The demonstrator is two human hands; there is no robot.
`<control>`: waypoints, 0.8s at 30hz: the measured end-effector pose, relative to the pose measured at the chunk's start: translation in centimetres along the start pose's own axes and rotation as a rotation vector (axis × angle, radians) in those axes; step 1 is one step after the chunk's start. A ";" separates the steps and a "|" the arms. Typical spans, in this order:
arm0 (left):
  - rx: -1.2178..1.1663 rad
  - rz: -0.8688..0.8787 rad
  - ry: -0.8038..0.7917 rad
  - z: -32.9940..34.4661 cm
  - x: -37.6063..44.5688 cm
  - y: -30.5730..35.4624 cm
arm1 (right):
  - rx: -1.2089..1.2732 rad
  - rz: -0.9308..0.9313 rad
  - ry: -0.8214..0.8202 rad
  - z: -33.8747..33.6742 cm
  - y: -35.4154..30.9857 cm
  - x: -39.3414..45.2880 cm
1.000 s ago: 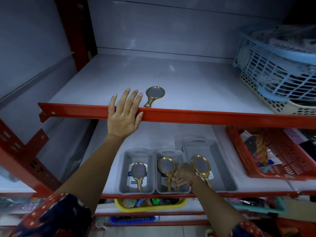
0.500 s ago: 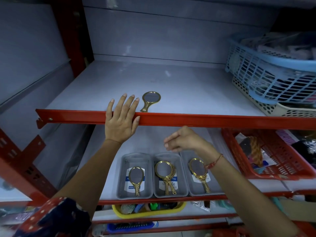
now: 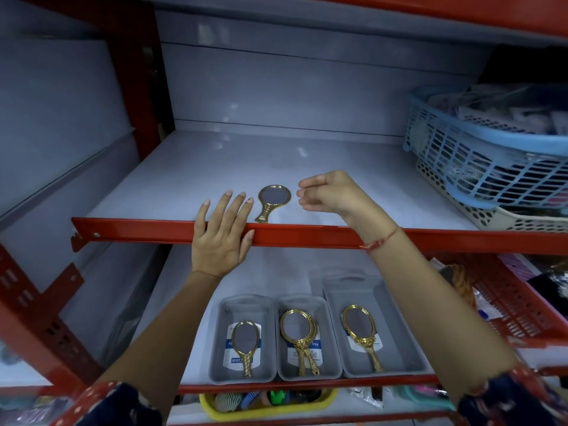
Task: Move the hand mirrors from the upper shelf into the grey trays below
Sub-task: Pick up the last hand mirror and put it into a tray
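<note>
One small gold hand mirror (image 3: 272, 201) lies on the white upper shelf (image 3: 190, 173), its handle toward the red front edge. My left hand (image 3: 219, 238) rests flat over that red edge, just left of the mirror, holding nothing. My right hand (image 3: 330, 193) hovers above the shelf just right of the mirror, fingers loosely curled and apart, empty. Below stand three grey trays: the left tray (image 3: 221, 339) holds one gold mirror (image 3: 245, 345), the middle tray (image 3: 330, 342) holds two stacked mirrors (image 3: 299, 336), the right tray (image 3: 396, 333) holds one mirror (image 3: 359, 333).
A blue basket (image 3: 491, 155) sits on a cream basket (image 3: 504, 218) at the upper shelf's right. A red basket (image 3: 516, 302) with goods stands right of the trays. A yellow bin (image 3: 264, 410) with small items is on the shelf underneath. Red uprights frame the left side.
My right hand has risen from the trays on the lower shelf to the upper shelf, beside the remaining mirror. My left hand has stayed on the red edge.
</note>
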State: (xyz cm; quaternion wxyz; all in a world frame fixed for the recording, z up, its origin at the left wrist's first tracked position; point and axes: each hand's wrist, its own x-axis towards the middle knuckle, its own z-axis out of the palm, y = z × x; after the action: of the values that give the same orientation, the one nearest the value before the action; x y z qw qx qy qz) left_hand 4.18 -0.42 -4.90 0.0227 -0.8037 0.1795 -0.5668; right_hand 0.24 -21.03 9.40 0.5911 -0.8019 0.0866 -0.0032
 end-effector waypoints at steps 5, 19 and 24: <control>0.000 0.000 0.001 0.0 -0.1 0.0 | -0.126 0.117 0.012 2.0 0.0 3.5; 0.011 0.004 0.011 0.3 -0.1 0.0 | -0.589 0.034 0.001 2.9 0.9 6.8; -0.005 0.004 -0.024 0.0 0.0 0.0 | -0.815 0.029 0.042 2.8 0.4 5.2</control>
State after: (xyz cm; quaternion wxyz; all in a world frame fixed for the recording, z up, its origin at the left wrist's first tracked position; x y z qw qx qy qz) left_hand 4.15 -0.44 -4.90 0.0240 -0.8101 0.1821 -0.5568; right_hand 5.58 -19.18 7.69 0.2230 -0.9689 0.1042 0.0237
